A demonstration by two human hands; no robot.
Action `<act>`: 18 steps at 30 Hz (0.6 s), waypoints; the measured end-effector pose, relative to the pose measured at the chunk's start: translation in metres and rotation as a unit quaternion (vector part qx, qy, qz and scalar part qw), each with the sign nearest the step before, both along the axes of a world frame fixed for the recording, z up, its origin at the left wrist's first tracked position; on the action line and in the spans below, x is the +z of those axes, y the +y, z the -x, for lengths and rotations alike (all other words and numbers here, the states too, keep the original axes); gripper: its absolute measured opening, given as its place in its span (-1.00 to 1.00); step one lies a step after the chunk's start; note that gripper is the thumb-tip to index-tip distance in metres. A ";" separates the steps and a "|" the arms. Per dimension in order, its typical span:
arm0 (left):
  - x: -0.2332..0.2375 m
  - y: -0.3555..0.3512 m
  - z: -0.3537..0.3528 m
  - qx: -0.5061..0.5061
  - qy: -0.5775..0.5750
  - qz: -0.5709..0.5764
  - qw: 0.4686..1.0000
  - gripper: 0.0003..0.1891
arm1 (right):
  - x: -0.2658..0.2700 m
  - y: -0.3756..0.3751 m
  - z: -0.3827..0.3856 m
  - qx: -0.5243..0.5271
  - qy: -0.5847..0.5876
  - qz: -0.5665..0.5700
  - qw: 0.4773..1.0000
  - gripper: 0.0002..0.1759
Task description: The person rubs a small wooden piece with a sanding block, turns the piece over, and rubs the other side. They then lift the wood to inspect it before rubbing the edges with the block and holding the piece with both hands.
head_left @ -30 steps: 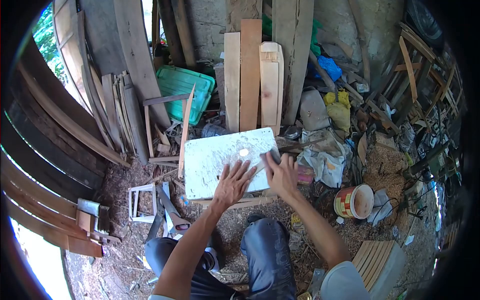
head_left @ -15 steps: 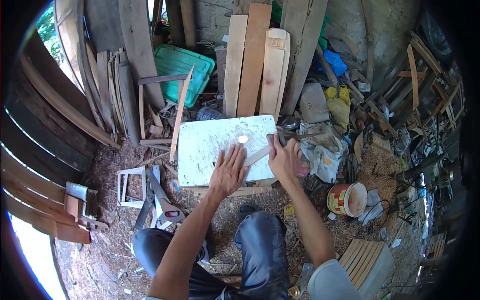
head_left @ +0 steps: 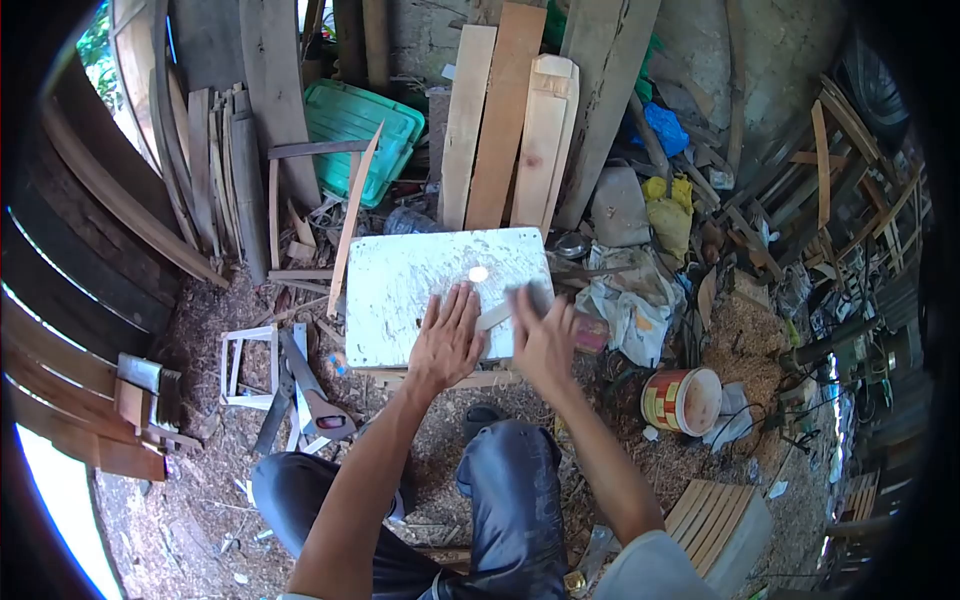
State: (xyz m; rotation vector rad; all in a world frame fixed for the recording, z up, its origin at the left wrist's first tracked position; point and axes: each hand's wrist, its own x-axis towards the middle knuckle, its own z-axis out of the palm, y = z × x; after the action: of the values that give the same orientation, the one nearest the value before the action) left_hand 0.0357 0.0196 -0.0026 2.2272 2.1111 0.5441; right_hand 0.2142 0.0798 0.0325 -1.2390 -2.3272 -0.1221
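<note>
A scuffed white board (head_left: 400, 275) forms a low work surface before me. My left hand (head_left: 446, 338) lies flat on it, fingers stretched forward, its edge against the near end of a pale wooden strip (head_left: 494, 316). The strip slants up to the right from there. My right hand (head_left: 545, 345) is closed over the strip's far part, smeared by motion. Under its fingertips shows a small dark grey piece (head_left: 538, 296), like sandpaper; its exact kind I cannot tell. A reddish block (head_left: 591, 334) sits just right of that hand.
A handsaw (head_left: 318, 405) and a small white frame (head_left: 248, 365) lie at left on shavings. Planks (head_left: 507, 120) and a green plastic lid (head_left: 365, 135) lean at the back. A bucket (head_left: 683, 402) stands at right, near a slatted wooden piece (head_left: 708, 522).
My right hand has slid left and slightly nearer along the strip, towards my left hand. The left hand keeps its place on the board. The whole view has shifted slightly.
</note>
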 end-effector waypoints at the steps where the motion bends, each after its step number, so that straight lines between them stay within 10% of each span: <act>1: -0.001 -0.001 0.000 -0.004 0.006 -0.015 1.000 -0.34 | -0.003 -0.019 -0.005 0.054 0.009 0.017 0.998 -0.44; 18: -0.011 -0.003 -0.003 0.036 0.006 -0.052 0.998 -0.35 | 0.006 0.021 0.014 -0.010 -0.036 0.009 0.999 -0.51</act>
State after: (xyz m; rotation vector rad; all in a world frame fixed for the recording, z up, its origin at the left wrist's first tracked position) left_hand 0.0390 0.0170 -0.0133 2.2180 2.2273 0.6588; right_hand 0.1999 0.1011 0.0382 -1.2874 -2.3820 -0.1542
